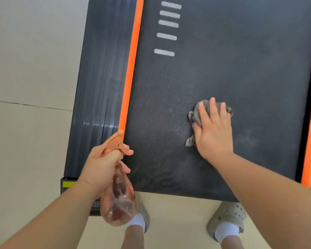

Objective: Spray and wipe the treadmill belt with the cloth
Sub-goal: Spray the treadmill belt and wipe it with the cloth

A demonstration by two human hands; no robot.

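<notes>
Left grip (104, 163) around spray bottle (118, 198), right hand (213, 135) flat on cloth (193, 116), belt (223, 60)

the belt (232, 60) lies open and bare ahead of the cloth (201, 112), up to the white stripes (166, 36) at its far left. the right hand (214, 132) and cloth cover a patch at the middle-right. between that patch and the left orange strip (131, 69) the belt is free. the left hand (104, 164) holds the bottle (118, 200) over the near left corner, blocking it. the near edge stands close to the clogs (228, 216) on the floor (25, 69).
</notes>
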